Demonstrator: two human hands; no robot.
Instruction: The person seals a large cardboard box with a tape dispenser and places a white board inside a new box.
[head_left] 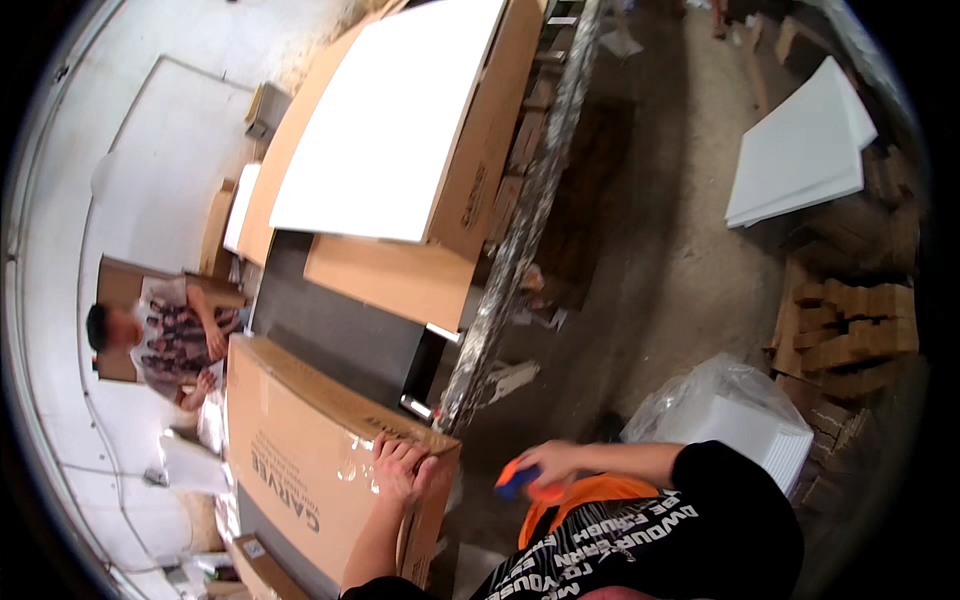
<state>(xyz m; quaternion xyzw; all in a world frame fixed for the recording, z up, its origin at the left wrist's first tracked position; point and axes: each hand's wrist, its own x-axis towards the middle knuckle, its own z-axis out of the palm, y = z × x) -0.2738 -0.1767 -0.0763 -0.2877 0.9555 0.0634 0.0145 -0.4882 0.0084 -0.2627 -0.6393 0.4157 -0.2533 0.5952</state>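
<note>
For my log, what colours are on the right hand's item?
Orange and blue; the item shows in head view.

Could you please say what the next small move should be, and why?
Probably bring the orange-and-blue object, held in the right hand, to the cardboard box: it is off the box, while the left hand rests on the box's edge.
</note>
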